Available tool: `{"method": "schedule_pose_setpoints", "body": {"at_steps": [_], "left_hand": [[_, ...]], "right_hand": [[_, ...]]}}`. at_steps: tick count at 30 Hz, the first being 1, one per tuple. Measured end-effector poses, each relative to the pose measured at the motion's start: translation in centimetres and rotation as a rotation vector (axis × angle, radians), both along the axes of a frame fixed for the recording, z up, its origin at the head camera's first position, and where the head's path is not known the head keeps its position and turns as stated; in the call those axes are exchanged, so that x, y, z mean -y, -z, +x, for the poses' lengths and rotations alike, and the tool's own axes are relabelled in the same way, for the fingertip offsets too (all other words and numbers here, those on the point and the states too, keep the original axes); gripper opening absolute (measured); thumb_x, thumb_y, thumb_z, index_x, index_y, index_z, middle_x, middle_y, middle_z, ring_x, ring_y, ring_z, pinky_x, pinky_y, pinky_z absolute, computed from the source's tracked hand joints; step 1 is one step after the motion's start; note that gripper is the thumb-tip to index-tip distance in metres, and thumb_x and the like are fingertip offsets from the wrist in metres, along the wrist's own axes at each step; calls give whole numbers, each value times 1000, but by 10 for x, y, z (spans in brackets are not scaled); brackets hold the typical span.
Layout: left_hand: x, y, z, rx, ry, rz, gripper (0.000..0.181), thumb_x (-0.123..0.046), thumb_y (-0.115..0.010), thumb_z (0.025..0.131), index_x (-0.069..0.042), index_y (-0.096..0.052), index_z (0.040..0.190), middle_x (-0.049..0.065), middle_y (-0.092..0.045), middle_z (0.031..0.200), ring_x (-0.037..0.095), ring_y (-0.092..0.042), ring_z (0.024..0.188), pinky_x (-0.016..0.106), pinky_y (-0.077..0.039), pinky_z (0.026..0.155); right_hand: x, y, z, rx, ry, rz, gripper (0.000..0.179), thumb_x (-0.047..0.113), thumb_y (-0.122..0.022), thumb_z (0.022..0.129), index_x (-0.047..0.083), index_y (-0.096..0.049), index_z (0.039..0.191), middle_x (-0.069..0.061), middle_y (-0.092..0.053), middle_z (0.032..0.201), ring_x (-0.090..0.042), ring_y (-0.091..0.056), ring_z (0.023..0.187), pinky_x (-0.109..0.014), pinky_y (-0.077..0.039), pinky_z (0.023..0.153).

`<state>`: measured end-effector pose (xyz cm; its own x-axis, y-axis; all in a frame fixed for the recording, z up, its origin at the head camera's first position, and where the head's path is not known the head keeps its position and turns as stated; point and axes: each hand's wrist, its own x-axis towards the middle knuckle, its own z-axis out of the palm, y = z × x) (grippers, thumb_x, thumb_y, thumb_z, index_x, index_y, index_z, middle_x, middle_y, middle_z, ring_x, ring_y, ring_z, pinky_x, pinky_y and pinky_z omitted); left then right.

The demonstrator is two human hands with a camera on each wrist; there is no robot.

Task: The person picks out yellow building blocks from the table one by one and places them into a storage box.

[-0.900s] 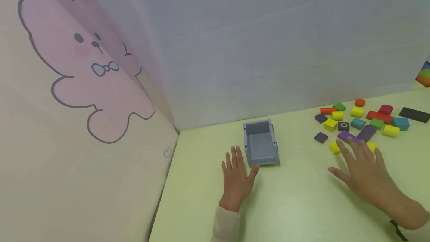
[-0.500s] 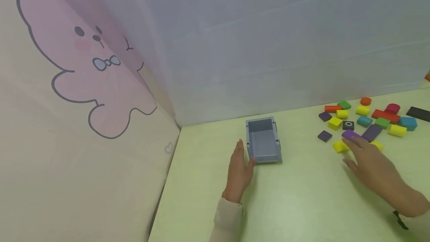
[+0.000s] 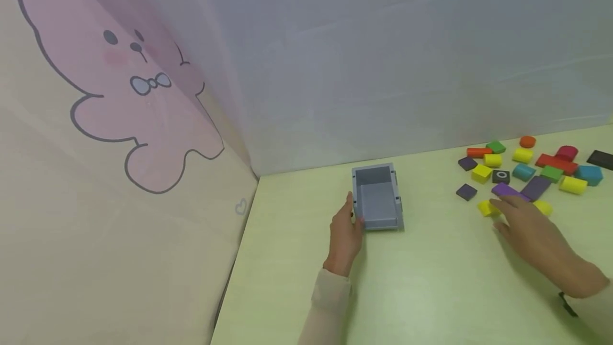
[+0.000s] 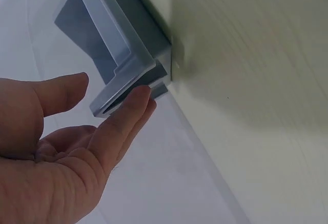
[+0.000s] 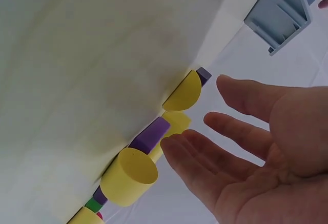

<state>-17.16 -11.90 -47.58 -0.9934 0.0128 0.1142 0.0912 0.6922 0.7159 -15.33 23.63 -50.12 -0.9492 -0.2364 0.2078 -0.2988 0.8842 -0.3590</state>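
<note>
A small grey plastic bin [image 3: 378, 201] stands on the table at the middle of the head view, its inside bare. My left hand [image 3: 344, 238] is at its near left corner, with nearly straight fingers along the left side. In the left wrist view the fingertips [image 4: 137, 98] lie right at the bin's rim, while the thumb stands apart. Over the near edge of a group of toy blocks, my right hand [image 3: 538, 238] has loosely bent fingers and nothing between them. Closest to it are a purple block [image 3: 508, 191], a yellow half-round block [image 5: 185, 93] and a yellow cylinder [image 5: 128, 178].
Further blocks lie loose at the right: a red bar [image 3: 555, 164], a blue block [image 3: 589, 175], a black block [image 3: 501, 177] with a white ring and several others. Behind the table hangs a pale cloth [image 3: 383, 68]. A sheet with a pink rabbit [image 3: 139, 121] covers the left side.
My left hand has moved in to the bin's left side, its spread fingers drawn together. My right hand has turned and bent its fingers over the blocks. The view has shifted slightly.
</note>
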Motion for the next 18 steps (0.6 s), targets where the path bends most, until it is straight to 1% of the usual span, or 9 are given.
{"method": "schedule_pose_setpoints", "body": {"at_steps": [3,5,10,12,14,15,16,18], "left_hand": [[-1,1,-3,1,-9,-3,61,6,-64,101,1,-44,158,20,-58,151,36,-68,125,43,-57,100],[-2,1,-4,-17,-11,-13,60,8,-65,99,2,-48,156,19,-61,148,34,-70,121,41,-58,97],[-2,4,-5,-52,-14,-43,59,11,-67,96,2,-52,153,19,-69,136,28,-74,110,34,-61,85],[-2,5,-5,-48,-23,-43,59,11,-68,96,0,-53,152,18,-70,134,23,-75,104,29,-59,78],[-1,6,-5,-51,-35,-45,60,11,-70,95,-1,-55,151,18,-71,133,16,-74,95,25,-56,72],[-1,6,-5,-51,-41,-44,60,11,-70,94,-1,-56,151,18,-71,133,12,-71,88,23,-54,68],[-1,6,-6,-53,-47,-45,60,11,-71,93,-2,-57,150,18,-71,133,9,-67,81,22,-51,65],[-1,6,-6,-45,-58,-51,60,11,-72,93,-3,-57,150,18,-71,133,6,-59,74,21,-47,61]], "right_hand": [[-1,0,-2,21,-14,7,52,-8,-83,79,-20,-61,124,-45,-56,129,-62,-55,118,-73,-47,95],[-1,-1,-4,22,-24,11,49,-8,-83,79,-20,-62,122,-44,-59,126,-62,-56,116,-72,-48,95],[-2,1,-5,38,-47,-6,43,-9,-81,80,-20,-63,118,-42,-63,118,-61,-58,112,-71,-50,93],[-3,2,-5,52,-50,-16,42,-9,-81,81,-19,-63,118,-41,-64,116,-60,-59,111,-70,-50,92],[-3,2,-6,47,-51,-22,41,-9,-81,81,-18,-63,117,-39,-65,115,-59,-60,110,-69,-51,91],[-3,2,-7,43,-52,-23,41,-8,-81,81,-18,-63,117,-39,-65,114,-59,-60,109,-69,-52,90],[-3,2,-8,37,-54,-25,41,-8,-82,81,-17,-63,116,-38,-65,113,-58,-61,107,-69,-52,89],[-2,0,-10,15,-62,-34,41,-9,-81,80,-17,-63,116,-37,-66,110,-57,-62,104,-68,-53,88]]}}
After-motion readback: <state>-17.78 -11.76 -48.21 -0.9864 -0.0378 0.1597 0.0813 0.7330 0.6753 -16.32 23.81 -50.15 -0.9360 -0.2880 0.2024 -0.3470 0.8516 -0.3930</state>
